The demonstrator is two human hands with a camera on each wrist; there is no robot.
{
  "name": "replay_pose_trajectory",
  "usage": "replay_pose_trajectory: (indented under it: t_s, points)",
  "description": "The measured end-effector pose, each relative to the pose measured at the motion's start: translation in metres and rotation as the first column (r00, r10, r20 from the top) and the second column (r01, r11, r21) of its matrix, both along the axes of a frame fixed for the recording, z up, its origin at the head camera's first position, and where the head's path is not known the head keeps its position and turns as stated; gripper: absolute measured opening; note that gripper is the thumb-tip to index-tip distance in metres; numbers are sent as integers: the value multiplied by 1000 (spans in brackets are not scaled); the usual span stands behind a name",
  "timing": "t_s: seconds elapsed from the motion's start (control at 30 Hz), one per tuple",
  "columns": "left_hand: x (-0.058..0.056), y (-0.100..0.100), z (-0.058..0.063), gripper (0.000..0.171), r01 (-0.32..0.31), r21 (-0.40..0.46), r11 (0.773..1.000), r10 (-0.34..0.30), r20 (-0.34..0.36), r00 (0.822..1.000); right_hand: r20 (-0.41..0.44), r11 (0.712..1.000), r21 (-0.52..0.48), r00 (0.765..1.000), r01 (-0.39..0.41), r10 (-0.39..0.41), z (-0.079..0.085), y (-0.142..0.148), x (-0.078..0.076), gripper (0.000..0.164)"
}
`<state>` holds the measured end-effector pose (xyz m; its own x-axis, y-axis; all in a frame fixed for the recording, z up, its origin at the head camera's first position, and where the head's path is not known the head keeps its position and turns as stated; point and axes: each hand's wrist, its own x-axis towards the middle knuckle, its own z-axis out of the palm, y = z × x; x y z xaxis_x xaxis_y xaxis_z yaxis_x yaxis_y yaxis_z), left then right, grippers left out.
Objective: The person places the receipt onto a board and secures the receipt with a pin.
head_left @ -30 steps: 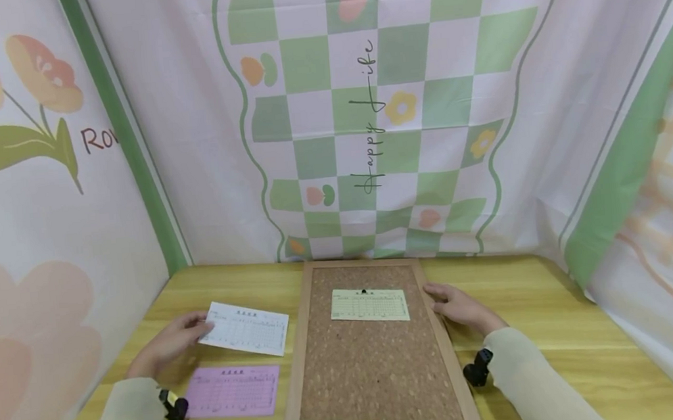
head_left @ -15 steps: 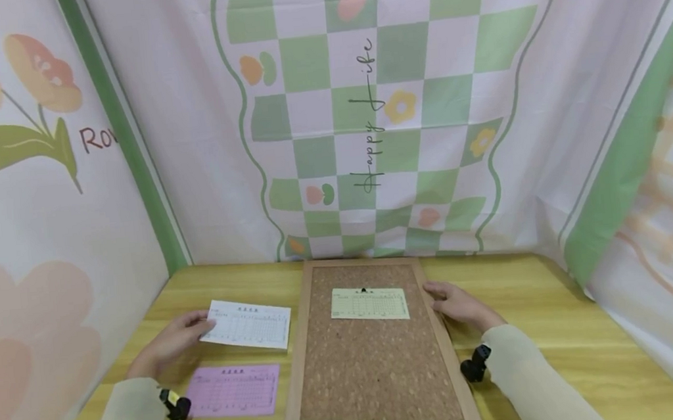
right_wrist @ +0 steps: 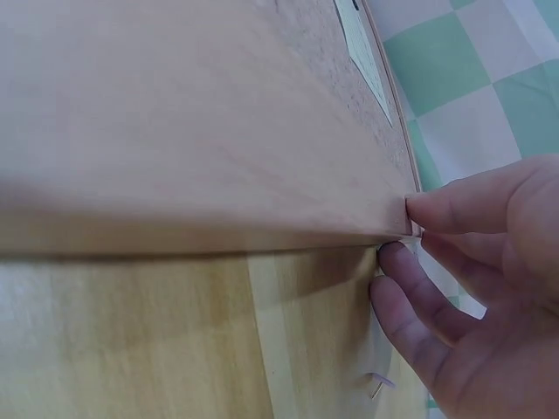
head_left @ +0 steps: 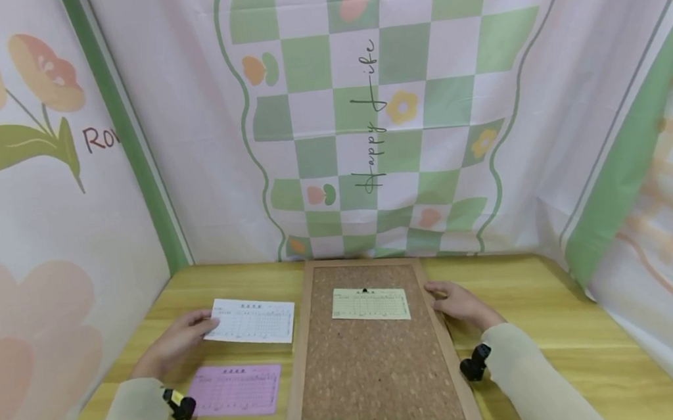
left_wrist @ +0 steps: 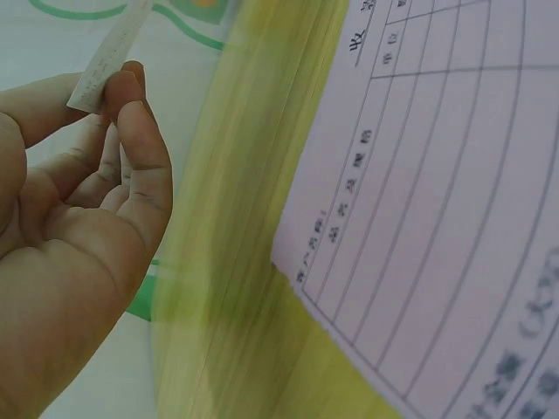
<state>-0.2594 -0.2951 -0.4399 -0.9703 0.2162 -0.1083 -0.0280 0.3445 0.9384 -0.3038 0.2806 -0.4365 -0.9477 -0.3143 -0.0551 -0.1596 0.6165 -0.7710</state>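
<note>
In the head view, my left hand (head_left: 180, 339) pinches the left edge of a white printed form slip (head_left: 253, 321) between thumb and fingers. The slip's right edge reaches close to the left frame of a cork board (head_left: 379, 375). On the cork, a pale green form slip (head_left: 370, 305) is fixed at its top by a small black pin (head_left: 365, 290). A purple form slip (head_left: 238, 390) lies below the white one. My right hand (head_left: 462, 303) grips the board's right edge; in the right wrist view, the wooden frame (right_wrist: 218, 214) passes between its digits.
A pushpin (right_wrist: 379, 382) lies on the wooden table (head_left: 534, 306) near the board's right side. Printed curtains (head_left: 354, 129) rise behind the table and along both sides. Black wrist cameras (head_left: 180, 405) sit at both sleeves.
My left hand has shifted slightly right with the white slip, which has turned a little so its right end lies higher in view. The right hand stays at the board's edge.
</note>
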Motion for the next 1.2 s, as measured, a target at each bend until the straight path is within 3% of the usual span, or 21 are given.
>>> replay_pose_trajectory:
  t_s: [0.57,0.8,1.2]
  points:
    - [-3,13,-2,61,10,77,997,-12,21,1000,-22,1000,6,1000,-10,10,2,0,3,49]
    - [-4,20,-3,62,19,64,998,-20,29,999,-36,1000,0,999,3,-3,4,-4,4,48]
    - [-7,31,-9,53,106,132,986,-105,-17,994,-44,1000,-11,999,-14,14,16,-15,8,45]
